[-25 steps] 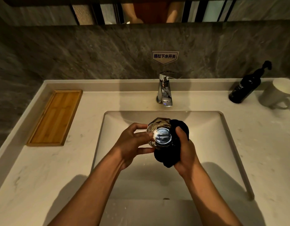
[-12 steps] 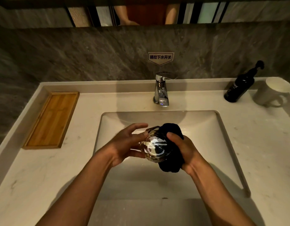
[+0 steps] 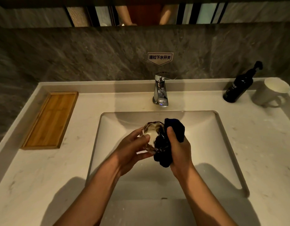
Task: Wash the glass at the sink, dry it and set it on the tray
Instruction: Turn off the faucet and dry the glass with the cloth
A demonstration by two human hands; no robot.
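Note:
Over the white sink basin [image 3: 206, 144] I hold a clear faceted glass [image 3: 151, 132] between both hands. My left hand [image 3: 132, 149] grips it from the left, thumb and fingers curled round its side. My right hand [image 3: 176, 149] holds a dark blue cloth [image 3: 172, 136] pressed against the glass's right side; part of the cloth shows through the glass. The wooden tray [image 3: 49, 119] lies on the counter at the left, with nothing on it.
A chrome faucet [image 3: 160, 90] stands behind the basin, with no water running. At the back right stand a black pump bottle [image 3: 238, 87] and a white mug [image 3: 271, 93]. The pale marble counter [image 3: 43, 168] surrounds the basin; a dark stone wall rises behind.
The glass has turned in my hands, its mouth now tipping up and left. The cloth has shifted along its right side. Both hands stay over the basin.

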